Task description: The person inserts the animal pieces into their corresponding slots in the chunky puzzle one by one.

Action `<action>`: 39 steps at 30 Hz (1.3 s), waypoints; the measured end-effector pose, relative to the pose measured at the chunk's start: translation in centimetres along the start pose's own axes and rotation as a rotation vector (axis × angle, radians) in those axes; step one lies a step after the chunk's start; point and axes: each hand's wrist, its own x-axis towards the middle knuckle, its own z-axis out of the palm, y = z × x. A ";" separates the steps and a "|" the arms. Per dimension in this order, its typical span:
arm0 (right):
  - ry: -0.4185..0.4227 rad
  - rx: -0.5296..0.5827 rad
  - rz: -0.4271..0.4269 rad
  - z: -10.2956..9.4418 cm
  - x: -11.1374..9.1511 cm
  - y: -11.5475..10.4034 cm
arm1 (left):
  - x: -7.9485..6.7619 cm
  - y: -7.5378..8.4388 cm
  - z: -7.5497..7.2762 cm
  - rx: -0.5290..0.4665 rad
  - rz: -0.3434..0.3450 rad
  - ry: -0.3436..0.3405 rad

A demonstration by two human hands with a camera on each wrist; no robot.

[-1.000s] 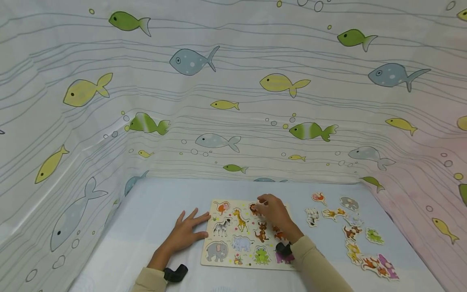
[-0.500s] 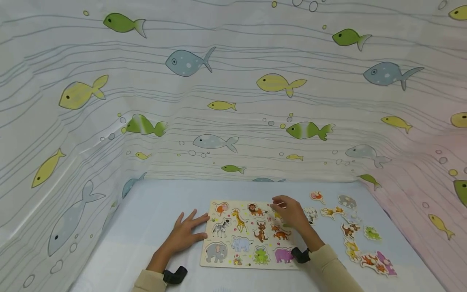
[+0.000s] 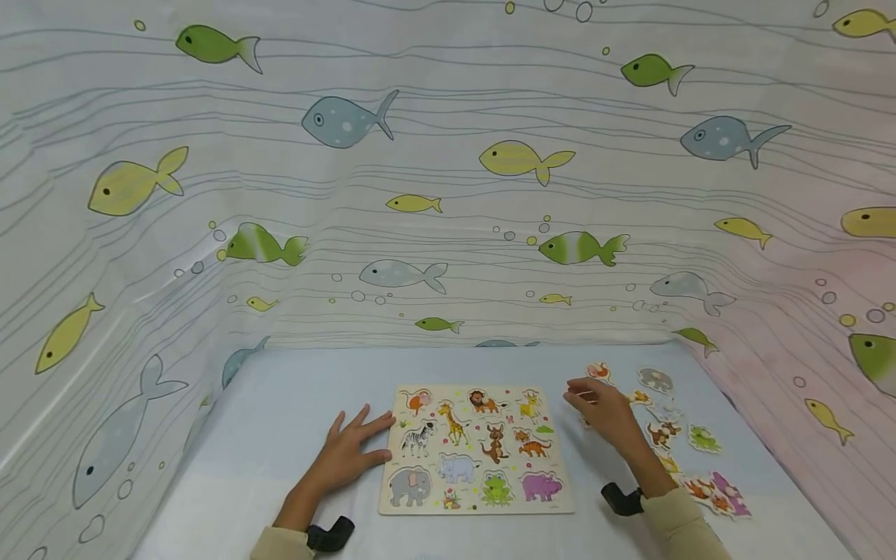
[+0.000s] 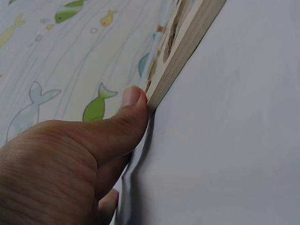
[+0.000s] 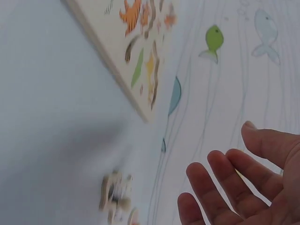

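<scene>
A wooden animal puzzle board (image 3: 451, 391) lies on the table, showing a lion (image 3: 483, 401), zebra, giraffe and other animals. My left hand (image 3: 346, 457) rests at its left side with fingers spread. In the left wrist view the thumb (image 4: 136, 101) touches the board's edge. Right of the board, my right hand (image 3: 605, 412) hovers near the loose pieces. The right wrist view shows its fingers (image 5: 225, 180) loosely bent, thumb apart, holding nothing. Below them lies a black-and-white striped puzzle piece (image 5: 116, 197), mostly hidden by the hand in the head view.
Several loose pieces lie at the right, including a monkey (image 3: 597, 371), elephant (image 3: 656, 379), kangaroo (image 3: 662, 433), frog (image 3: 703, 438) and purple hippo (image 3: 729, 491). A fish-patterned curtain (image 3: 336, 210) surrounds the table's back and sides.
My right hand has moved right, from above the lion on the board to the loose pieces beyond its right edge. The left hand has stayed at the board's left side.
</scene>
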 end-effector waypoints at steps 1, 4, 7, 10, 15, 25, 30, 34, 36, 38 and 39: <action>0.004 0.000 0.013 -0.5 -0.1 0.3 | 0.0 0.0 0.0 0.000 -0.001 -0.001; 0.025 -0.014 0.025 -1.8 -0.5 1.5 | 0.0 0.0 0.0 0.000 0.001 0.005; 0.053 -0.042 0.049 -2.9 -1.0 2.6 | 0.0 -0.1 0.0 -0.003 0.005 0.003; 0.062 -0.037 0.097 -3.8 -1.6 3.6 | -0.1 -0.1 0.0 0.004 0.004 -0.001; 0.054 0.010 0.221 -5.1 -2.6 5.1 | -0.1 -0.1 0.0 0.010 -0.002 0.000; 0.122 0.139 0.369 -7.0 -3.5 7.7 | 0.1 -0.2 0.0 0.002 0.004 -0.002; 0.141 0.182 0.464 -7.0 -3.6 9.1 | 0.2 -0.2 0.0 0.002 -0.008 0.005; 0.152 0.189 0.522 -6.8 -3.8 10.0 | 0.2 -0.1 0.1 -0.005 -0.019 0.001; 0.155 0.189 0.520 -6.7 -3.9 10.6 | 0.1 0.0 0.1 -0.009 -0.021 0.003; 0.151 0.200 0.516 -6.6 -4.0 11.0 | 0.1 0.0 0.1 -0.009 -0.021 0.001; 0.153 0.201 0.515 -6.6 -4.0 11.3 | 0.1 0.0 0.1 -0.009 -0.021 0.002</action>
